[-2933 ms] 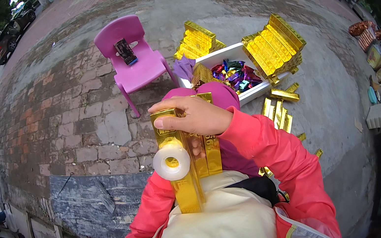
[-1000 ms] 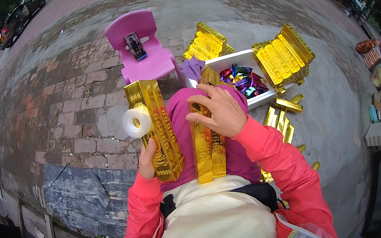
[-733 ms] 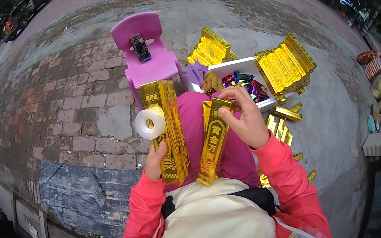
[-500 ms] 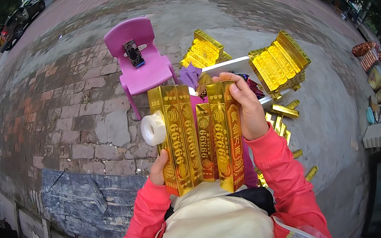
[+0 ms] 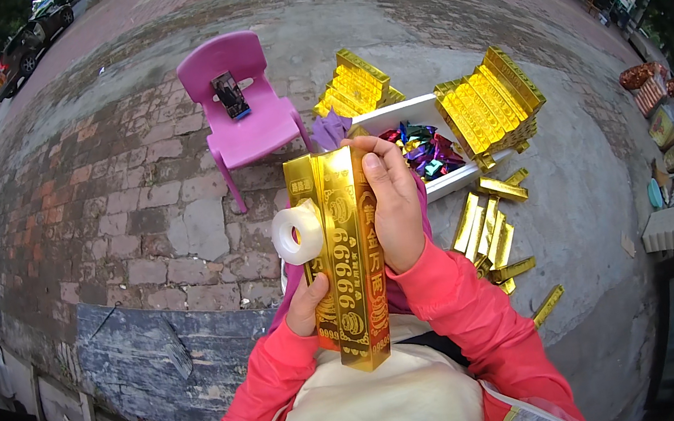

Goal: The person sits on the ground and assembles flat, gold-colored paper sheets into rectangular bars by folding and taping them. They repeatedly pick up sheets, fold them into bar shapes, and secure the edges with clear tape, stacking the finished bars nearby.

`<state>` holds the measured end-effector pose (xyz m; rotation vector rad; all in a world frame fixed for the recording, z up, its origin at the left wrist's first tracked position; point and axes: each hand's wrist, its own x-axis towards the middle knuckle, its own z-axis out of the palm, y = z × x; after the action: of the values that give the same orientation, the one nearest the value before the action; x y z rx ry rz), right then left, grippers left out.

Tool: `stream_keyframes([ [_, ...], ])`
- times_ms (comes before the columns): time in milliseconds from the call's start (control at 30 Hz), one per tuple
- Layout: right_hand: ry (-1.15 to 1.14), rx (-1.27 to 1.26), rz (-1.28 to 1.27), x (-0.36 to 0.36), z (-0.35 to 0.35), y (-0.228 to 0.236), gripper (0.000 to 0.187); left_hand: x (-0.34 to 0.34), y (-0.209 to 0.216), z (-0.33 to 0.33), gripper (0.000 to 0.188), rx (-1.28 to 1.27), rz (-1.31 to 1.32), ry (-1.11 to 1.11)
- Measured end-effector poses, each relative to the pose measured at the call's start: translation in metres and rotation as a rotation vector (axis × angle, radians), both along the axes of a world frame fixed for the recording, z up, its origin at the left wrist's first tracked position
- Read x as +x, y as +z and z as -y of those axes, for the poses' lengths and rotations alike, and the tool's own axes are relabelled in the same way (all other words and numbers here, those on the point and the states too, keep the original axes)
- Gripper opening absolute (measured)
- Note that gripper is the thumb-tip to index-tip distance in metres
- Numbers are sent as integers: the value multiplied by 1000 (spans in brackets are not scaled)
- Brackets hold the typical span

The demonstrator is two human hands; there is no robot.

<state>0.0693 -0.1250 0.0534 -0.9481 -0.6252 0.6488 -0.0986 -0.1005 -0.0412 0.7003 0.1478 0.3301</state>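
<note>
Nearest us, at the lower centre of the frame, are a cream top (image 5: 395, 413) and coral-red sleeves (image 5: 498, 335). Above them our left hand (image 5: 309, 303) grips a long, shiny gold printed bar (image 5: 300, 183), thumb on its near face, other fingers hidden. Our right hand (image 5: 395, 201) pinches a second gold printed bar (image 5: 352, 252), fingers curled over its far end and thumb along its side. We hold both bars side by side at mid-frame; a whitish ring-shaped tape roll (image 5: 312, 239) sits against the left one. Right of centre, loose gold bars (image 5: 501, 246) lie on the grey paving (image 5: 575, 208). Beyond, we see a white straight-sided box (image 5: 397, 114) of multicoloured foil pieces (image 5: 433, 151), and at upper centre a pink-purple plastic chair (image 5: 255, 138) bearing a dark phone (image 5: 230, 95).
</note>
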Motion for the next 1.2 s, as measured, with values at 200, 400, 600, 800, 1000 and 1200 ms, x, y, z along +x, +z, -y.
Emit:
stream_keyframes([
  [200,-18,-171,336,-2,33,-4,44,-7,13,10,86,219,-134,110],
  [400,61,-107,257,8,40,-6,40,-16,4,12,72,572,-216,174],
  [600,25,-80,479,7,41,-6,36,-18,9,17,76,574,-235,159],
  [800,-18,-133,483,3,47,-10,32,-17,21,24,78,678,-291,179],
  [1000,-31,-112,513,4,52,-18,31,-17,20,29,76,596,-310,130],
  [1200,-102,-215,737,16,59,-12,29,-16,18,28,76,600,-280,104],
])
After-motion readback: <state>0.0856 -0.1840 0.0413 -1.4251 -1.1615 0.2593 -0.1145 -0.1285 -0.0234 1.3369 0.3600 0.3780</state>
